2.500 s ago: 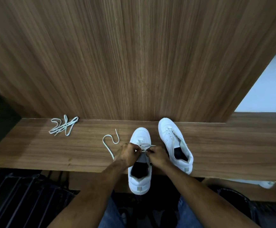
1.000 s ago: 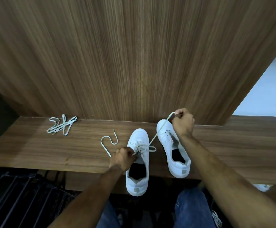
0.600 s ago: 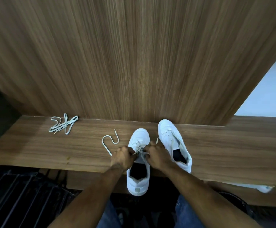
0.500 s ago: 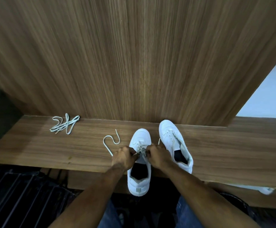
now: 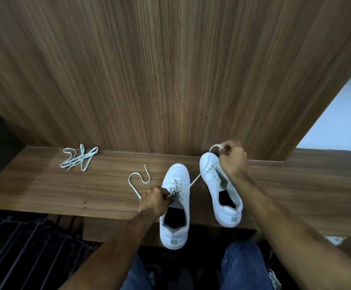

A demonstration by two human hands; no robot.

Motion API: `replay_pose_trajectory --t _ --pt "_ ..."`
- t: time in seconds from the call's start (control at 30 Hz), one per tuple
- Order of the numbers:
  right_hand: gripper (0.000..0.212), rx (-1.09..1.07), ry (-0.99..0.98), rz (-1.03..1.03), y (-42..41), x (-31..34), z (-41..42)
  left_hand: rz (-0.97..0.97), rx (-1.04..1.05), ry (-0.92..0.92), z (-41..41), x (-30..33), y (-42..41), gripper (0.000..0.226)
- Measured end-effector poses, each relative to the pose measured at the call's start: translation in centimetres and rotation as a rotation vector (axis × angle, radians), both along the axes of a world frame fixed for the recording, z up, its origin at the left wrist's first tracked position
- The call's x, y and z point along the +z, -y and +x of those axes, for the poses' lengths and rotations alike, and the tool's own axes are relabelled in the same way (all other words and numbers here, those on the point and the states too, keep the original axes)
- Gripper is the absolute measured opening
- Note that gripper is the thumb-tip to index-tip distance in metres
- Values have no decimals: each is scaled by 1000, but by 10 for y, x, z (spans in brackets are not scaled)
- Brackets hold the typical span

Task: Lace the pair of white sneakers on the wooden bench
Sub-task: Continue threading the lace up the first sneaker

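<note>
Two white sneakers stand side by side on the wooden bench (image 5: 44, 185), toes toward the wall. The left sneaker (image 5: 175, 206) has a white lace (image 5: 194, 181) crossed through its front eyelets. My left hand (image 5: 154, 200) grips the left eyelet edge and the lace there; the lace's free left end (image 5: 138, 180) curls on the bench. My right hand (image 5: 232, 158) pinches the other lace end and holds it taut, raised over the toe of the right sneaker (image 5: 222, 195), which shows no lace.
A second loose white lace (image 5: 78, 158) lies bunched at the bench's far left by the wood-panel wall (image 5: 170, 70). My knees in blue jeans (image 5: 241, 266) are below the bench edge. A dark slatted rack (image 5: 23, 248) sits low on the left.
My right hand left the left sneaker's eyelets and pulled the lace end up and to the right, drawing it taut. My left hand stayed on the shoe.
</note>
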State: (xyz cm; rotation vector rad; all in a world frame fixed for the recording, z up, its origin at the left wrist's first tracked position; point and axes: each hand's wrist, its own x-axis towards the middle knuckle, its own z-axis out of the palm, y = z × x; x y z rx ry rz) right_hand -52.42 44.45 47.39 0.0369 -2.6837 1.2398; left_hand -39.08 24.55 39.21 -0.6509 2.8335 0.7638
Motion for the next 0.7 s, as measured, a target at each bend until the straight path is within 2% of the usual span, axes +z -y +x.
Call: replay_pose_trajectory --t 0.1,0.2,0.27,0.37,0.57,0.7 --pt "35 237 55 309 6 -37 27 5 7 7 -1 -1 -1 23" --pt "36 526 144 475 20 -70 58 -3 13 3 0 0 -1 25" --pt "33 641 240 533 31 -83 72 -15 7 7 0 0 -1 25" --pt "24 564 247 491 40 -85 80 -22 -4 18 0 -2 0 22" --pt "24 381 199 449 21 -62 55 -23 -7 10 -1 -1 1 25" --pt "21 411 245 513 9 -58 47 63 -15 27 -4 -2 3 20"
